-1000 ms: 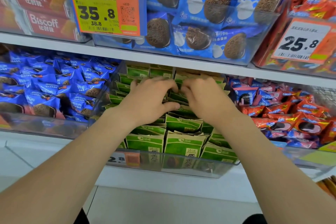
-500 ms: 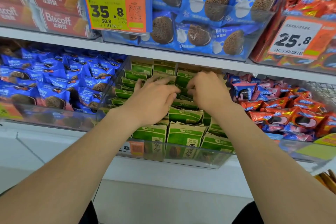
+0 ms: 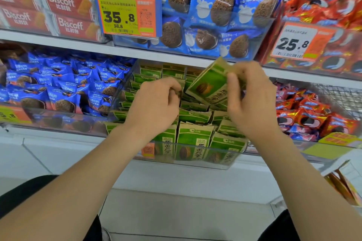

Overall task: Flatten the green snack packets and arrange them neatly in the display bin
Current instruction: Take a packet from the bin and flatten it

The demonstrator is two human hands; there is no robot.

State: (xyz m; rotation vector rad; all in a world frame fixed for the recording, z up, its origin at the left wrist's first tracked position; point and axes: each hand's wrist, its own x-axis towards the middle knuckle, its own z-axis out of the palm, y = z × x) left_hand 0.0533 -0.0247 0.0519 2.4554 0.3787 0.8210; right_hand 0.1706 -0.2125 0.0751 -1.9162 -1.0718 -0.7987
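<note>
Upper left of the frame: red biscuit boxes (image 3: 66,4) stand on the upper shelf (image 3: 58,45). Below them, at middle left, a clear bin holds a loose heap of blue cookie packets (image 3: 64,84). Upper centre: a yellow-and-orange price tag (image 3: 125,13) reading 35.8 hangs in front of large blue sandwich-cookie packets (image 3: 215,11).

Centre: the display bin (image 3: 186,162), clear-walled, sits on the lower shelf. The green packets (image 3: 194,137) fill it, standing in rough rows with their tops leaning at differing angles. The front row presses against the bin's front wall.

The left hand (image 3: 156,105) hangs over the left half of the bin, knuckles up and fingers curled downward. Its fingertips reach among the packets in the middle rows. Whether they pinch a packet cannot be told.

The right hand (image 3: 252,100) is over the right half of the bin, just beside the left hand. It grips one tilted packet (image 3: 209,86) by its right edge, thumb on the printed face. This packet is clear of the rows below, its upper corner overlapping the edge of the upper shelf.

Right of the frame: a second price tag (image 3: 293,45) reads 25.8. Beneath it, red packets (image 3: 313,119) lie piled in a wire basket.
</note>
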